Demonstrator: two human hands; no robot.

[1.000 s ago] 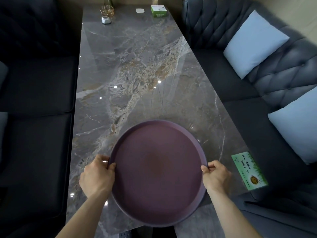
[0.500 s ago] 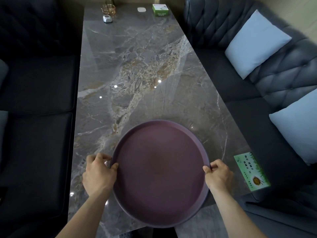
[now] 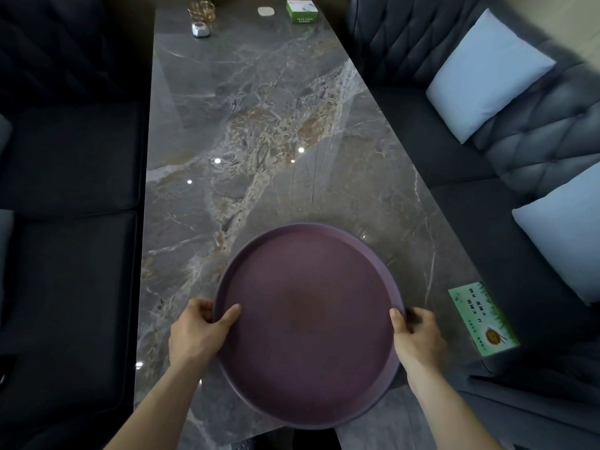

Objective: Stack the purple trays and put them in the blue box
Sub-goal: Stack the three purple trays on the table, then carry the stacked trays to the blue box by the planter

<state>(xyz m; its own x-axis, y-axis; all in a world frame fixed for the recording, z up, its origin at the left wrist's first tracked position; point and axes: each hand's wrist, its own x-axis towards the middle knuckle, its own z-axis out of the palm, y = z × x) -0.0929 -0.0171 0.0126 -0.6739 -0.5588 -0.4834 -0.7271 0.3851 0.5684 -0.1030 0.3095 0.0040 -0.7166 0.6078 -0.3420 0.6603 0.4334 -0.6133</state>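
Observation:
A round purple tray (image 3: 308, 323) hangs over the near end of the grey marble table (image 3: 259, 141), its near rim past the table's front edge. My left hand (image 3: 196, 334) grips its left rim, thumb lying inside the tray. My right hand (image 3: 417, 341) grips the right rim, thumb on top. Whether more trays lie stacked under the top one, I cannot tell. No blue box is in view.
A green card (image 3: 482, 318) lies at the table's right edge near my right hand. At the far end stand a green box (image 3: 301, 11), a gold glass holder (image 3: 202, 9) and a small white object (image 3: 201, 29). Dark sofas flank both sides; light blue cushions (image 3: 487, 76) lie right.
The tray has shifted slightly right in view. My left thumb has slid further inside the left rim. Both hands keep their hold.

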